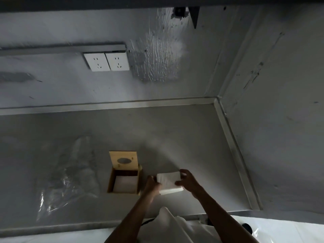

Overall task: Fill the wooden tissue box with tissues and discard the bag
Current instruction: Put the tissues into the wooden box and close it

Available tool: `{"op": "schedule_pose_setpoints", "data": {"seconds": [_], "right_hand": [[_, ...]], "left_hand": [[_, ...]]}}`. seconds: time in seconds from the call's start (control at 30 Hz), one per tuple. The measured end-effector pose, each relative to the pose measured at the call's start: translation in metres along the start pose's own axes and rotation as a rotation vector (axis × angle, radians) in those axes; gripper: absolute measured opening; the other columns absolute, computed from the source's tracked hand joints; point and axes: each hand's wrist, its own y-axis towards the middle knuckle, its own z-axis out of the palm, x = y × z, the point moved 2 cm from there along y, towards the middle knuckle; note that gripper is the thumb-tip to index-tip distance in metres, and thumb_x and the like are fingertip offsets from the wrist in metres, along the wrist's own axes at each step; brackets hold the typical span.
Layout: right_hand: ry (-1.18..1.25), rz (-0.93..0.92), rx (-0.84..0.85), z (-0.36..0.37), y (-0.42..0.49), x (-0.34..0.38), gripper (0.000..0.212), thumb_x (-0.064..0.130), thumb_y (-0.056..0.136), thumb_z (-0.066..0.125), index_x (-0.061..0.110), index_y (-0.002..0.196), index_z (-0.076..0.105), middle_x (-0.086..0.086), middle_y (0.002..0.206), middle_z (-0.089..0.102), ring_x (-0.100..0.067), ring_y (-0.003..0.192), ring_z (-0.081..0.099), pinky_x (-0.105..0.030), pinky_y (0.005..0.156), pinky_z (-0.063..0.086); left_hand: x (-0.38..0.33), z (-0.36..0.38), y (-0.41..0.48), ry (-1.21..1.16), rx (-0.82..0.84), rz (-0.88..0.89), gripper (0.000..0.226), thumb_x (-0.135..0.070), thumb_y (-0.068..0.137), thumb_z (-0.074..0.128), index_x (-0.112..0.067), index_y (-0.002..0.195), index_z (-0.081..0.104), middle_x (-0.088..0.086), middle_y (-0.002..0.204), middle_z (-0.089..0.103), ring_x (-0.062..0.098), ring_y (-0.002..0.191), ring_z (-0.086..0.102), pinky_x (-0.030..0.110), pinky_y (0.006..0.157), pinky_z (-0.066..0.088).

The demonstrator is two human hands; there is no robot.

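Note:
A wooden tissue box (110, 181) stands on the grey counter with its lid (123, 160) swung up and back; the lid has an oval slot. White tissues (125, 184) lie inside the box. Just right of the box, a white stack of tissues (169, 182) is held between both hands above the counter. My left hand (152, 185) grips its left edge and my right hand (188, 181) grips its right edge. A clear, crumpled plastic bag (70, 174) lies flat on the counter to the left of the box.
The grey counter (192, 137) meets a back wall with a double white socket (107, 61) and a side wall on the right. A raised metal rim (235, 155) runs along the counter's right side. White cloth (175, 227) hangs below the front edge.

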Motion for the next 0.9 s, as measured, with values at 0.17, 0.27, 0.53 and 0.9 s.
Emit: {"op": "schedule_pose_setpoints", "data": {"seconds": [0.17, 0.27, 0.53, 0.9], "right_hand": [[-0.249, -0.104, 0.02, -0.007, -0.005, 0.002, 0.062, -0.014, 0.069, 0.071, 0.012, 0.121, 0.051, -0.012, 0.107, 0.059, -0.023, 0.092, 0.056, -0.029, 0.071, 0.055], [-0.407, -0.275, -0.085, -0.009, -0.011, -0.009, 0.048, 0.001, 0.069, 0.068, 0.035, 0.099, 0.053, -0.002, 0.107, 0.056, -0.024, 0.097, 0.054, -0.032, 0.072, 0.051], [-0.523, -0.546, -0.359, 0.0, -0.023, -0.044, 0.067, -0.02, 0.067, 0.055, 0.026, 0.115, 0.043, -0.011, 0.113, 0.056, -0.027, 0.1, 0.051, -0.017, 0.077, 0.04], [-0.327, -0.451, -0.265, 0.006, -0.025, -0.04, 0.081, -0.013, 0.077, 0.056, 0.025, 0.144, 0.028, -0.012, 0.132, 0.049, -0.022, 0.112, 0.049, -0.025, 0.091, 0.045]], "left_hand": [[0.0, -0.003, -0.011, -0.113, 0.033, 0.024, 0.063, -0.005, 0.076, 0.071, -0.01, 0.133, 0.046, 0.016, 0.126, 0.06, 0.031, 0.112, 0.061, 0.038, 0.089, 0.054], [-0.008, -0.003, -0.02, -0.114, 0.05, 0.168, 0.055, 0.004, 0.072, 0.065, -0.01, 0.124, 0.056, 0.015, 0.123, 0.06, 0.025, 0.104, 0.061, 0.035, 0.083, 0.055], [-0.008, 0.015, -0.035, 0.064, -0.02, 0.417, 0.049, 0.004, 0.084, 0.053, -0.01, 0.128, 0.039, 0.014, 0.134, 0.03, 0.022, 0.118, 0.04, 0.019, 0.086, 0.041], [-0.004, 0.024, -0.032, 0.086, 0.008, 0.481, 0.04, -0.014, 0.09, 0.05, -0.012, 0.129, 0.041, 0.006, 0.125, 0.043, 0.024, 0.118, 0.047, 0.017, 0.089, 0.043]]}}
